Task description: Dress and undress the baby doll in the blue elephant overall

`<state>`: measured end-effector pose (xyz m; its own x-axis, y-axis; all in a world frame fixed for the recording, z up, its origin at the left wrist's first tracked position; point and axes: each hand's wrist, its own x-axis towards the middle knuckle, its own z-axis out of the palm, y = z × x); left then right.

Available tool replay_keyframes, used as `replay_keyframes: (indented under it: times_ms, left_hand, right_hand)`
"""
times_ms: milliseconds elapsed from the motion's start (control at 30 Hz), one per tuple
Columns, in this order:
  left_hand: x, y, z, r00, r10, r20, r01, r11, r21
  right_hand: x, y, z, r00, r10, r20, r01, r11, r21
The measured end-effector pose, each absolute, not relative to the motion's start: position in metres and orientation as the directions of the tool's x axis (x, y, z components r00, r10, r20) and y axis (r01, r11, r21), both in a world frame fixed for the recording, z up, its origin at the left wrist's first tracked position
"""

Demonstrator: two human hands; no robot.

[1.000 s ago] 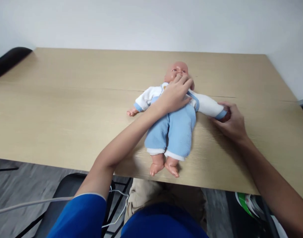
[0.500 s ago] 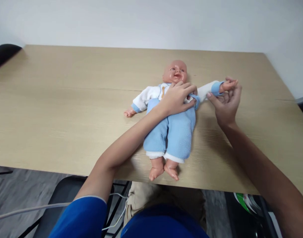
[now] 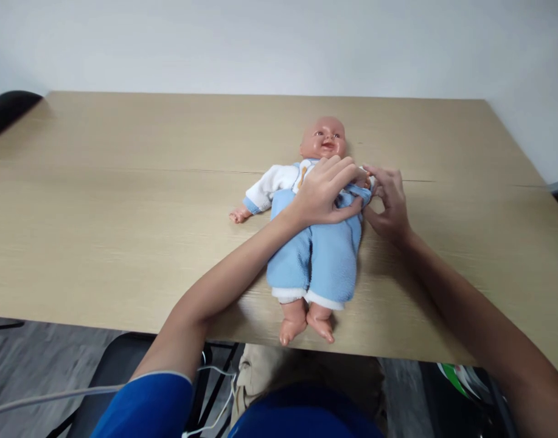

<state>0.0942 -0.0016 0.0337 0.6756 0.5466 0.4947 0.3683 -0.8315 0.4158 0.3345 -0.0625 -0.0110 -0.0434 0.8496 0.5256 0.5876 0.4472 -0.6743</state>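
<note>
A baby doll [image 3: 333,261] lies on its back on the table, head toward the far side, in a white top with blue cuffs and light blue overalls. My left hand [image 3: 327,190] rests across its chest, thumb and fingers closed on the blue overalls strap [image 3: 361,193] at the doll's shoulder on the right. Close beside it, my right hand [image 3: 389,204] has its fingers bent around the doll's arm on that side. That arm is folded in near the strap and mostly hidden by my hands. The doll's other arm [image 3: 267,187] lies stretched out to the left.
The wooden table [image 3: 123,243] has a seam running across it and meets a pale wall [image 3: 279,48]. A dark chair [image 3: 109,371] stands below the near edge at left, with a white cable [image 3: 55,398] by it. A black chair back [image 3: 11,109] shows at far left.
My right hand has moved left with the doll's arm, which was stretched out to the right and is now folded in at the strap. My left hand stays on the chest.
</note>
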Motion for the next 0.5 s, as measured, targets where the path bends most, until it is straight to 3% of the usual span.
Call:
replay_keyframes:
  times_ms: [267, 500]
  left_hand:
    - [0.099, -0.002, 0.043, 0.568, 0.675, 0.471, 0.404, -0.728, 0.554]
    - [0.106, 0.021, 0.034, 0.532, 0.734, 0.422, 0.272, -0.620, 0.736]
  right_hand:
    - [0.331, -0.069, -0.006, -0.022, 0.884, 0.467, 0.615, 0.380, -0.691]
    - [0.318, -0.072, -0.012, 0.044, 0.887, 0.460, 0.446, 0.394, -0.804]
